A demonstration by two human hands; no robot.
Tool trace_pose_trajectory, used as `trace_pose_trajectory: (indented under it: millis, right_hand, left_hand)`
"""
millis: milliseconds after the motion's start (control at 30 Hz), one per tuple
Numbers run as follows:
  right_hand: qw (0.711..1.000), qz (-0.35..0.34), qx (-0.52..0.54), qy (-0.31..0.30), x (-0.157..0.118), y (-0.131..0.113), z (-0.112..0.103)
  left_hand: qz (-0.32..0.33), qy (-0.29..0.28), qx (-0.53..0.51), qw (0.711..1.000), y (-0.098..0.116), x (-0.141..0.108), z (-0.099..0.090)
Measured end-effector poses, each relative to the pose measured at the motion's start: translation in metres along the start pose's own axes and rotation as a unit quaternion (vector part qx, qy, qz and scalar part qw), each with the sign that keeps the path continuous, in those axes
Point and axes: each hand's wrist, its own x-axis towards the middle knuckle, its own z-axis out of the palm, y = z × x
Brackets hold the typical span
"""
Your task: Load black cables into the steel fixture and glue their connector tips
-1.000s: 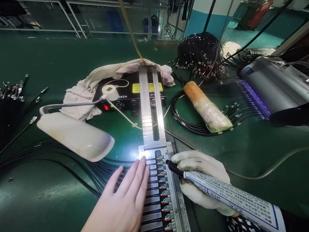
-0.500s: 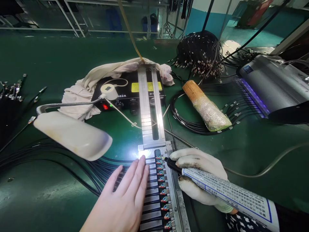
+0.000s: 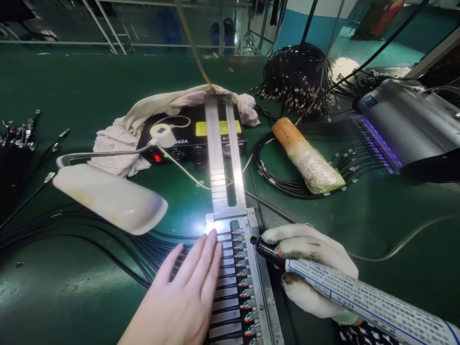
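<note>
My left hand (image 3: 187,287) is bare and lies flat, fingers stretched, on black cables (image 3: 224,289) set side by side in a metal fixture (image 3: 264,287). At the cable ends, small connectors with coloured wires (image 3: 241,262) line up in a column. A white glove covers my right hand (image 3: 316,268), which is wrapped round a glue dispensing tube (image 3: 359,292) with printed label and black nozzle. The nozzle tip sits just right of the upper connectors, apart from them. A second metal plate with a long slot (image 3: 213,158) extends beyond the fixture.
A white lamp (image 3: 111,199) shines over the fixture's far end. Behind stand a black control box (image 3: 194,153) and a cloth (image 3: 118,139). To the right lie a wooden block partly wrapped in film (image 3: 305,155), coiled cables (image 3: 264,177) and a grey machine with purple light (image 3: 406,129).
My right hand has drawn the tube back to the right and slightly down, so its nozzle has left the topmost connector. My left hand stays in place.
</note>
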Motion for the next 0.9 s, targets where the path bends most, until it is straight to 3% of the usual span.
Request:
trace_pose_trajectory:
  millis: [300, 600, 800, 900]
  right_hand:
    - [1.000, 0.005, -0.005, -0.013, 0.003, 0.000, 0.008]
    - [1.000, 0.006, 0.004, -0.010, 0.004, 0.001, 0.008]
    - [1.000, 0.001, 0.003, -0.013, 0.004, -0.002, 0.007]
    - [1.000, 0.005, 0.005, -0.015, 0.003, 0.000, 0.007]
  left_hand:
    - [-0.005, -0.011, -0.017, 1.000, 0.001, 0.001, -0.010]
    - [0.007, -0.018, -0.028, 0.999, 0.000, 0.001, -0.006]
    - [-0.012, -0.069, -0.036, 0.997, 0.003, 0.005, -0.018]
    - [-0.004, -0.048, -0.033, 0.998, 0.003, 0.005, -0.015]
